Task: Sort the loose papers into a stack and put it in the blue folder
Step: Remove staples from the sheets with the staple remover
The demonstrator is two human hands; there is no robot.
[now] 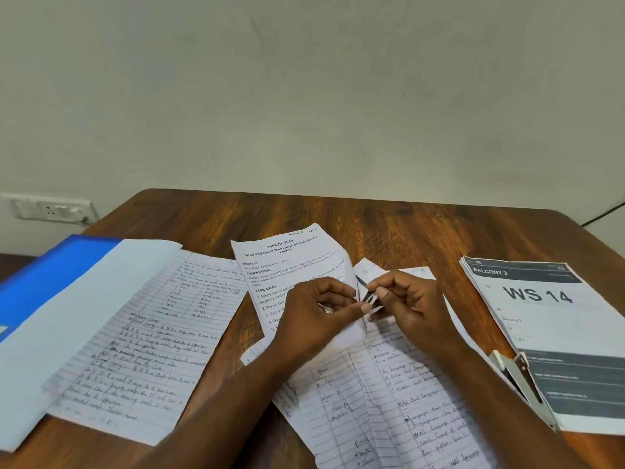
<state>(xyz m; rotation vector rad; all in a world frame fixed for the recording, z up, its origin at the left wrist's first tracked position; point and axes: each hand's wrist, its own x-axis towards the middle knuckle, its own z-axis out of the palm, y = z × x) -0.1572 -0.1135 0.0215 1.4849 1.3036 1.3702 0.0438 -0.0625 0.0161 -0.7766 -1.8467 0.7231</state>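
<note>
Both hands meet at mid surface [389, 228]: the left hand [314, 319] pinches the right edge of the printed task sheet [287, 265], and the right hand [406, 306] pinches a small dark object against that edge. Handwritten lined papers [389, 401] lie under them and to the left. The blue folder [57, 265] overhangs the left edge. A stapler [521, 377] lies on the printed stack [548, 333] at right. Bare wood stays open at the far side.

1. Two bare forearms enter from the bottom edge; no sleeves show on either.
2. The left hand [314, 316] and right hand [409, 306] wear no gloves, rings or watch.
3. Fingernails are short and unpainted.
</note>
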